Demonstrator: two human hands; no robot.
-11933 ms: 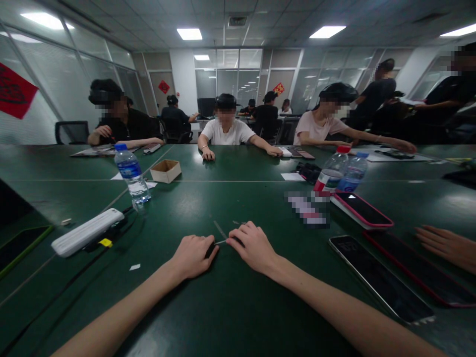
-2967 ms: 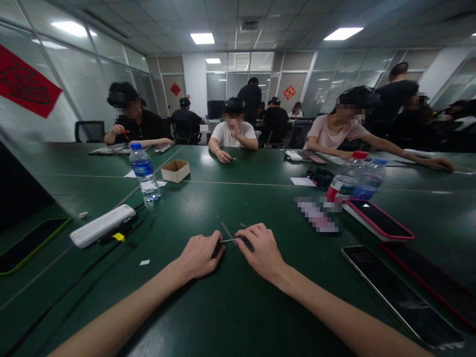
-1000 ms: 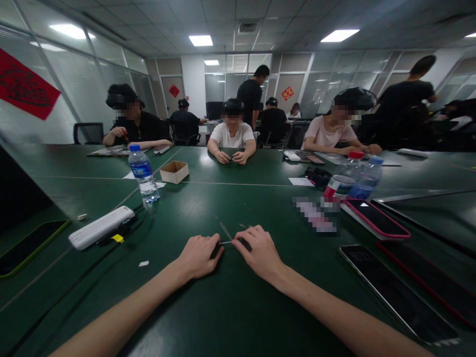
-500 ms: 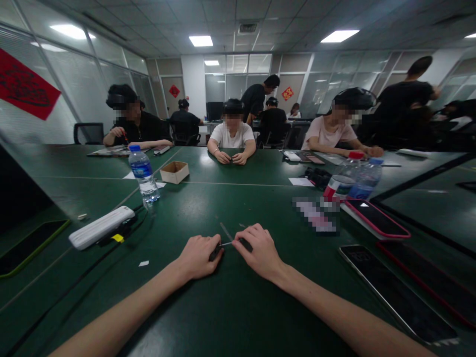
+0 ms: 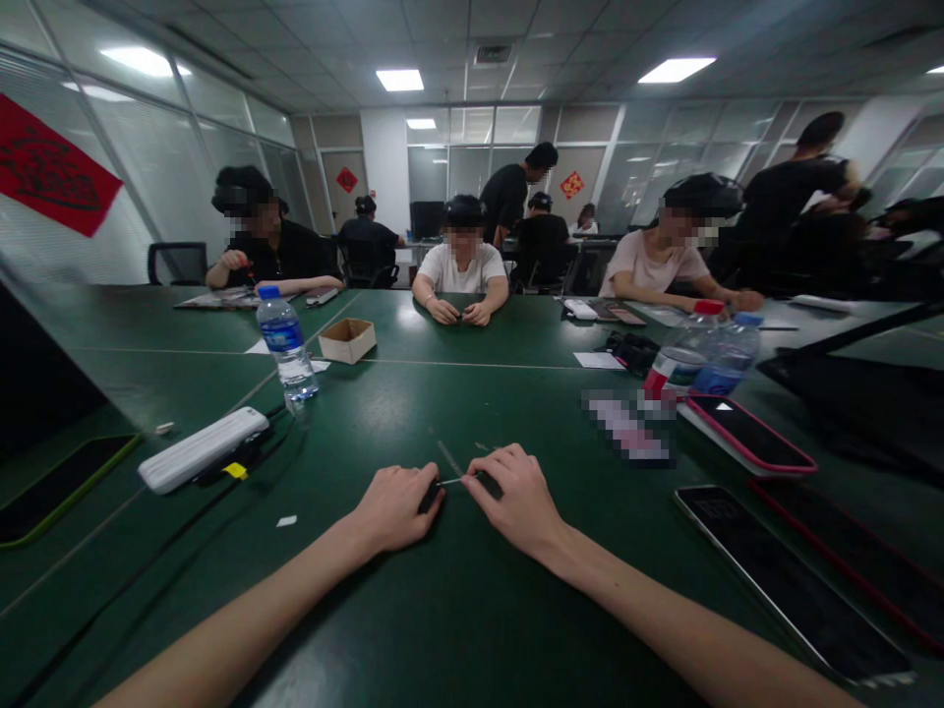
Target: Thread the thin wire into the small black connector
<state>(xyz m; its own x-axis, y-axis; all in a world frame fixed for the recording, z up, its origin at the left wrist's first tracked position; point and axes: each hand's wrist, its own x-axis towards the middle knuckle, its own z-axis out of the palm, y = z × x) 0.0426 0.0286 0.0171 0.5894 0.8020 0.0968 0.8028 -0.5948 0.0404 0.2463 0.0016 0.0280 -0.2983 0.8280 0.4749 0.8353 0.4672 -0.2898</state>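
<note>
Close over the table, my left hand [image 5: 394, 506] is closed on a small black-handled tool [image 5: 429, 500]. From it a thin metal shaft [image 5: 450, 482] reaches across to the fingertips of my right hand [image 5: 520, 506]. That hand is closed too, pinching a small dark piece [image 5: 489, 483] between thumb and fingers. Whether the shaft touches this piece, I cannot tell; the fingertips cover the spot. Just beyond the fingers lies a thin, clear-looking strip [image 5: 448, 456] on the green tabletop [image 5: 369, 610].
At left are a white power bank [image 5: 206, 450] with a black cable, a water bottle [image 5: 286, 344] and an open small box [image 5: 348, 340]. To the right lie several phones, one black [image 5: 789, 580], and two bottles [image 5: 685, 349]. Across the table sits a person in white [image 5: 462, 265].
My hands keep nearly the same pose and place. At the right edge, a dark object has shifted and looks different. A standing person at the back right has moved slightly.
</note>
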